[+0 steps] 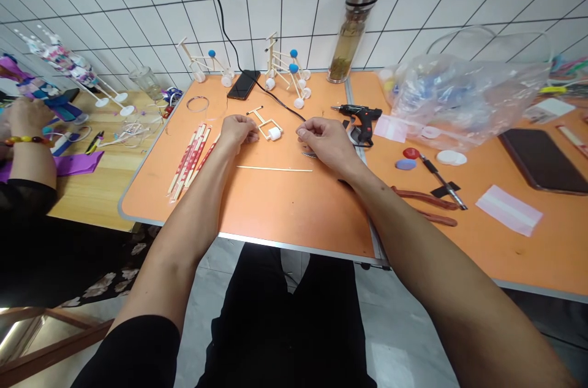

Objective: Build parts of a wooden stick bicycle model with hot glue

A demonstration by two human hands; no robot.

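My left hand hovers at the left of a small wooden stick frame with a white cylinder at its corner. Its fingers are curled together, and I cannot make out anything in them. On the right, my right hand has thumb and forefinger pinched; whatever they hold is too small or hidden. A dark metal tip shows under that hand. One thin bamboo stick lies across the orange table, nearer to me than both hands. Paper-wrapped chopsticks lie left of my left forearm.
Behind stand stick models with blue balls, a phone and a glass bottle. To the right are a glue gun, pliers, a pen and a plastic bag. A co-worker's arm is at left.
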